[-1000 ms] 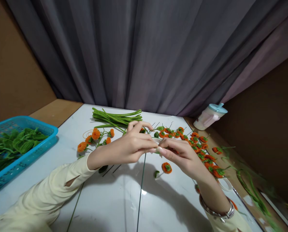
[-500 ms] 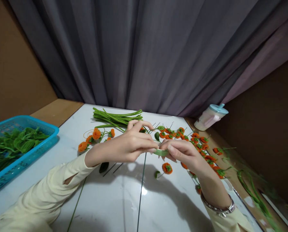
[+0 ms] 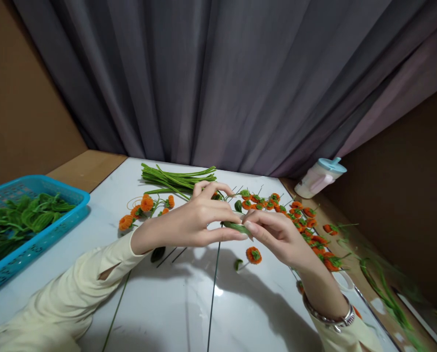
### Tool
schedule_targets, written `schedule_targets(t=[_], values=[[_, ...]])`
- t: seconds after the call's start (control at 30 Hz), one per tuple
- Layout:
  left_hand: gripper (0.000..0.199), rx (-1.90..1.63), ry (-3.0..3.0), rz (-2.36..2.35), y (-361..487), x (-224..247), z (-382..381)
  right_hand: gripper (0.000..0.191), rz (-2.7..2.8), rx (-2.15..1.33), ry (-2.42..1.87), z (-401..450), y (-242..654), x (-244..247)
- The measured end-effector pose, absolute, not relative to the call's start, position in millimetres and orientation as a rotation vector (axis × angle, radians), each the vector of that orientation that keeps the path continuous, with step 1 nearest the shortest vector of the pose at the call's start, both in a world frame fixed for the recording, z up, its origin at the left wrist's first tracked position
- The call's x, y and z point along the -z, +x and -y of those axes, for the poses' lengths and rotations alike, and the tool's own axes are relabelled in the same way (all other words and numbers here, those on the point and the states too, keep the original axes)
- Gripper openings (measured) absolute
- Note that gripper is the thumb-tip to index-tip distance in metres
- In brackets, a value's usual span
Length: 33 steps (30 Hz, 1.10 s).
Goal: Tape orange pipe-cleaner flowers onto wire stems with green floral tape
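Observation:
My left hand [image 3: 200,220] reaches in from the left, thumb below and fingertips above a slim green strip [image 3: 236,226]; its other fingers are raised and apart. My right hand [image 3: 277,232] pinches the strip's right end between thumb and fingers. Both hands hold it above the white table [image 3: 174,303]; its exact kind is unclear. Just beyond the fingers lies a small dark green leaf [image 3: 238,206]. Below the hands, an orange fuzzy flower [image 3: 254,254] rests face down, its green base showing.
A bundle of green stems [image 3: 178,177] lies at the back. Several orange flowers [image 3: 147,202] are on the left, more [image 3: 310,222] on the right. A blue basket [image 3: 82,198] holds green leaves. A lidded cup [image 3: 319,178] stands back right, before the curtain [image 3: 204,83].
The green strip has turned in my fingers and shows a narrower, darker side. My left thumb has moved lower and to the right, and my right fingers have shifted slightly.

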<state>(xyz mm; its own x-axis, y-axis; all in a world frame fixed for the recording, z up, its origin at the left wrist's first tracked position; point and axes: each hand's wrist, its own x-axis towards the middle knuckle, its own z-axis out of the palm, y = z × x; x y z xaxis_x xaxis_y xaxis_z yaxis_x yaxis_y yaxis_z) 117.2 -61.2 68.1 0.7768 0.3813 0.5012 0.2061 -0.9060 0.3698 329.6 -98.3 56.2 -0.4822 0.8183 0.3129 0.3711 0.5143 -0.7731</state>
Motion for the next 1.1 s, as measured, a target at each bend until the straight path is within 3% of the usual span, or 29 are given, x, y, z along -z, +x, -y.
schedule_targets(t=[0.47,0.87,1.1], values=[[0.013,-0.924,2.646,-0.536,120.7,-61.7,60.0,0.027,2.069,-0.727,-0.960,97.7,326.7,-52.3],[0.021,-0.795,2.780,-0.555,117.8,-66.4,60.3,0.020,2.106,-0.648,-1.010,100.2,327.3,-57.8],[0.020,-0.910,2.779,-0.493,110.2,-72.9,62.4,0.024,2.072,-0.736,-1.026,99.0,328.0,-55.8]])
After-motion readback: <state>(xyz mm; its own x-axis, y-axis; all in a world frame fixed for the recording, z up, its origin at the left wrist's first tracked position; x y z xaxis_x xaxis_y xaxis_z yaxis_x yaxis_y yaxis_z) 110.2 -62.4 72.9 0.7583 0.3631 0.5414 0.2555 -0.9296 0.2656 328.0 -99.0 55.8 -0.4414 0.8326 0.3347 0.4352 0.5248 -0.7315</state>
